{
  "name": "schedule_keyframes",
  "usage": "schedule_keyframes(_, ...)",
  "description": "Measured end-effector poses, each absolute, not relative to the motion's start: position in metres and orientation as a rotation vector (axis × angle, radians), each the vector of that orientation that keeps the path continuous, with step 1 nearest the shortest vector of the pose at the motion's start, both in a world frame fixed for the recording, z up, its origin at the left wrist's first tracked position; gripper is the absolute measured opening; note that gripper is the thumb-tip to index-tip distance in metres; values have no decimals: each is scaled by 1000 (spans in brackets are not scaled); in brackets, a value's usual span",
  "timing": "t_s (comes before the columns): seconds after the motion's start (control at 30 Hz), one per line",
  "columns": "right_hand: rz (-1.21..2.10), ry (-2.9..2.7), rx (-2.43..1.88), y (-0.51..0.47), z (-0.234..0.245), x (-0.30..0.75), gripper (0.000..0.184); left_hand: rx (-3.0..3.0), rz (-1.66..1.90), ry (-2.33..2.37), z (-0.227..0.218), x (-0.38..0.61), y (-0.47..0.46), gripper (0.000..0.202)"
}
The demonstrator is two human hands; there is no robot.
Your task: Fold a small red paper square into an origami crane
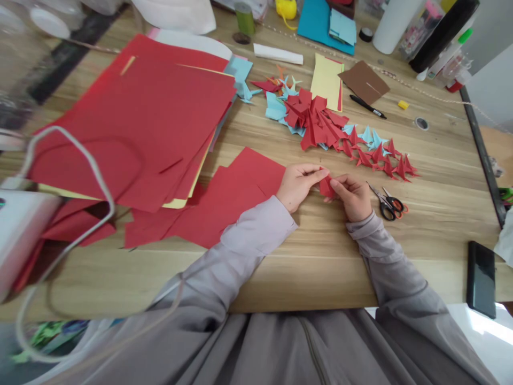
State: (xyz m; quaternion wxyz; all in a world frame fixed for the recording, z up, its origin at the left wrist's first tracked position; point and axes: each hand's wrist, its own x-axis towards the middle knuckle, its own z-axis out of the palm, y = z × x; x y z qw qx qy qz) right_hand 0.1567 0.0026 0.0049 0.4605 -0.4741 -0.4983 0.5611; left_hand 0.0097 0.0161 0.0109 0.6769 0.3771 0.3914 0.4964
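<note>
In the head view, the left hand [294, 186] and the right hand [353, 197] both pinched a small folded piece of red paper [326, 185] between thumb and fingers, holding it above the wooden table [320, 275] near its front edge. Black-handled scissors [390, 207] lay just beside the right hand, while loose red sheets [228, 200] spread next to the left hand. Beyond the hands lay a cluster of red paper folds [315, 118] and a row of pointed red paper figures [377, 155], with a black pen [367, 106] farther back.
</note>
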Motion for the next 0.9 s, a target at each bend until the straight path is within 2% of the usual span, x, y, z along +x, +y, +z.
schedule_keyframes(0.33, 1356, -1221, -1181, 3, 6, 155, 35, 824, 1129, 853, 9, 10, 17, 30)
schedule_keyframes(0.9, 1387, -1174, -1185, 3, 5, 155, 34, 985, 1169, 1011, 10, 11, 16, 20)
